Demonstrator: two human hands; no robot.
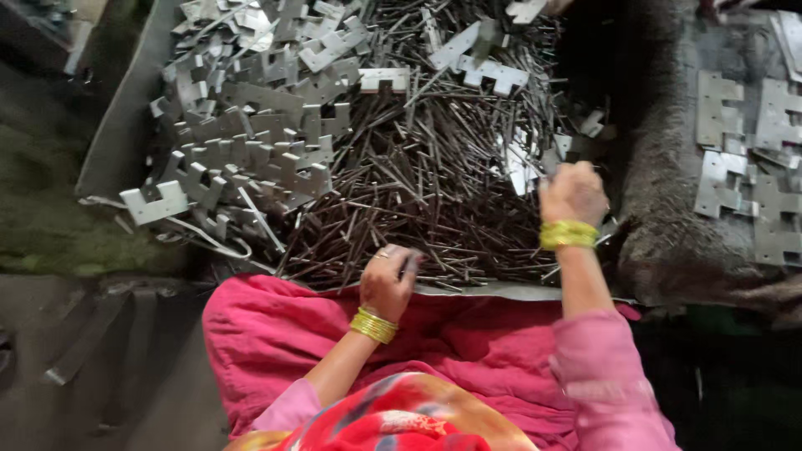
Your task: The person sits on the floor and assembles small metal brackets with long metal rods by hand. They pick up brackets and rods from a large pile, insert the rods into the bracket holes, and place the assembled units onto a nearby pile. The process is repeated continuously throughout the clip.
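Metal tray (117, 125): a heap of thin dark metal pins (418, 192) is spread ahead of and beneath both sets of fingers. Notched flat metal plates (251, 125) are piled well beyond the left fingers, up and to their left; more plates (752, 159) are laid on a grey cloth-covered surface (668, 209), well to the right of the right fingers. Pink cloth (276, 334) is draped just behind the left hand. Left hand (386, 280): fingers are curled around a few pins at the heap's near edge. Right hand (572, 192): fingers are bent down into the pins; what is grasped cannot be told. Yellow bangles (568, 235) are worn on both wrists.
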